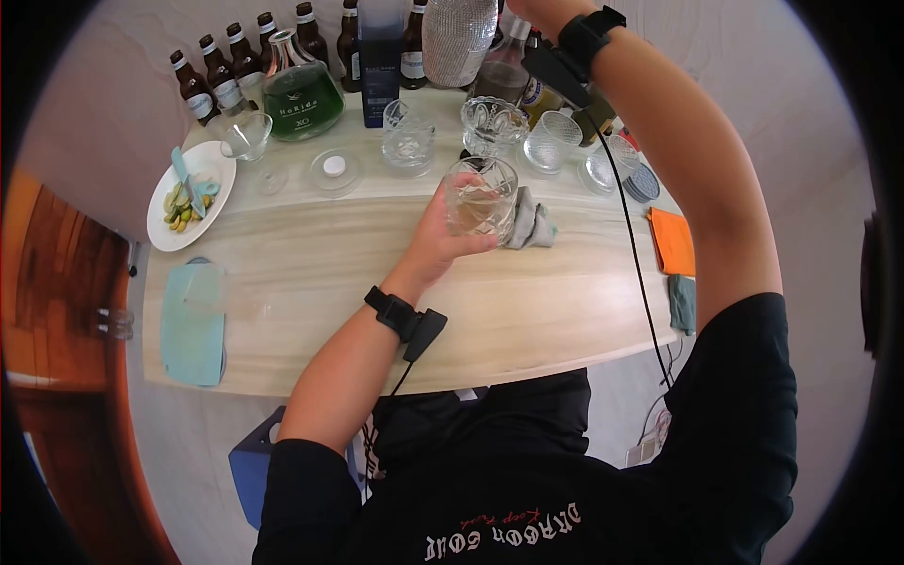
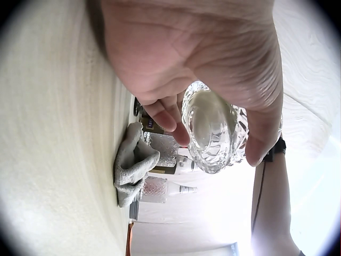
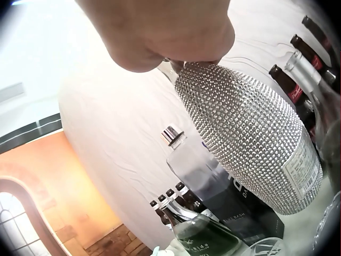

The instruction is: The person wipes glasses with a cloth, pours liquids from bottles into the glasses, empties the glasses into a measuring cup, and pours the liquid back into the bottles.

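My left hand (image 1: 435, 237) grips a clear cut-glass tumbler (image 1: 482, 200) above the middle of the table. In the left wrist view, thumb and fingers (image 2: 166, 118) lie on either side of the tumbler (image 2: 210, 128). At the top of the head view, my right hand (image 1: 551, 11) holds up a rhinestone-covered bottle (image 1: 459, 42). The right wrist view shows that hand (image 3: 165, 37) round the neck of the tilted bottle (image 3: 245, 138), its label towards the lower end. A grey cloth (image 1: 533, 222) lies just right of the tumbler.
Brown beer bottles (image 1: 218, 75), a green decanter (image 1: 303, 99) and a dark blue box (image 1: 380, 71) line the back. Several glasses (image 1: 409, 151) stand before them. At left are a white plate (image 1: 162, 231) of fruit pieces and a light blue board (image 1: 193, 330); an orange cloth (image 1: 671, 243) lies right.
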`<control>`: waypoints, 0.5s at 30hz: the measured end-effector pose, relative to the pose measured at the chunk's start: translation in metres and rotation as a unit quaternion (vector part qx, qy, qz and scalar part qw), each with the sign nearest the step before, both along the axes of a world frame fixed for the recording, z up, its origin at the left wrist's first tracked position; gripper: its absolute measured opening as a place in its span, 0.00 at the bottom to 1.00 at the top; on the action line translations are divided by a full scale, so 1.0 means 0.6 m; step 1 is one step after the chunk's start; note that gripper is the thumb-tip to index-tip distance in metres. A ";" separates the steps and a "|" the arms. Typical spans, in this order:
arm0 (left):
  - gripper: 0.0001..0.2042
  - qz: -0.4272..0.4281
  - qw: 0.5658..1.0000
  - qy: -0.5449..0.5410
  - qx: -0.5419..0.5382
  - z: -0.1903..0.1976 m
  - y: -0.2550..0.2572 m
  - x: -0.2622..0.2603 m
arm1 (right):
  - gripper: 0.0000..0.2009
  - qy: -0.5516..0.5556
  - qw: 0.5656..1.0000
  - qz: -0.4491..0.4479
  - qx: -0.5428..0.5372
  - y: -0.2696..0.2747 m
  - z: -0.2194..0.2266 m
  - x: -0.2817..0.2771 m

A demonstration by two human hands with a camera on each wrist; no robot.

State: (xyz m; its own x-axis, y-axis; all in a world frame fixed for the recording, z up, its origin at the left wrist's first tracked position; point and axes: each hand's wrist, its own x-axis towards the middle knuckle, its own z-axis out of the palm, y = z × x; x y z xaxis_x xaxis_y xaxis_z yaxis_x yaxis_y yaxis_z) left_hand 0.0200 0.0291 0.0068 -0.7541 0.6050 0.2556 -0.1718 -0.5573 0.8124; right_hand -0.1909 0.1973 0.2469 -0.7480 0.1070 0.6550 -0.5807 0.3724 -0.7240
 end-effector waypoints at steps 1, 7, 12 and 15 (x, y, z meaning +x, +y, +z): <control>0.39 -0.001 1.000 0.004 0.000 0.001 0.000 0.000 | 0.15 -0.018 1.000 -0.021 0.000 -0.004 -0.007 0.001; 0.41 0.009 1.000 0.004 -0.020 0.003 0.000 0.003 | 0.14 -0.104 0.992 -0.063 -0.022 -0.024 -0.062 -0.026; 0.42 0.003 1.000 0.013 -0.025 -0.003 0.003 0.000 | 0.14 -0.160 0.982 -0.099 -0.006 -0.037 -0.080 -0.009; 0.42 0.010 0.999 0.017 -0.025 -0.003 0.004 0.000 | 0.14 -0.176 0.980 -0.093 -0.004 -0.043 -0.094 -0.008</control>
